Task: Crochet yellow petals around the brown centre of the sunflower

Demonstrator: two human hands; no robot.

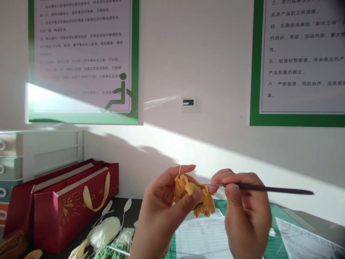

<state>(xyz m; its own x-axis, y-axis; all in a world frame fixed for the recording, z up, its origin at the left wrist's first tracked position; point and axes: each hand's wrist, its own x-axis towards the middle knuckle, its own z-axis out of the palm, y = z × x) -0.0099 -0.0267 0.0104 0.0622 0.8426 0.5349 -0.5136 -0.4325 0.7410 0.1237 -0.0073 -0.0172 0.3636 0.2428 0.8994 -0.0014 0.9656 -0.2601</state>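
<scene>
1 crochet piece (192,194) in left hand (161,212), hook (264,187) in right hand (246,216).

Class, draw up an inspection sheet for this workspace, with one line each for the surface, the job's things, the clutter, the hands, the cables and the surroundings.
Surface: green cutting mat on a dark tabletop.
Job's things: yellow crocheted piece with a yarn strand; dark-handled crochet hook, its metal tip at the piece.
Clutter: red gift box, pale craft pieces, printed papers.
Hands: left hand grips the piece; right hand pinches the hook.
Cables: nothing seen.
Surroundings: white drawer unit, green-framed notices, wall control panel, sunlight across the wall.
</scene>
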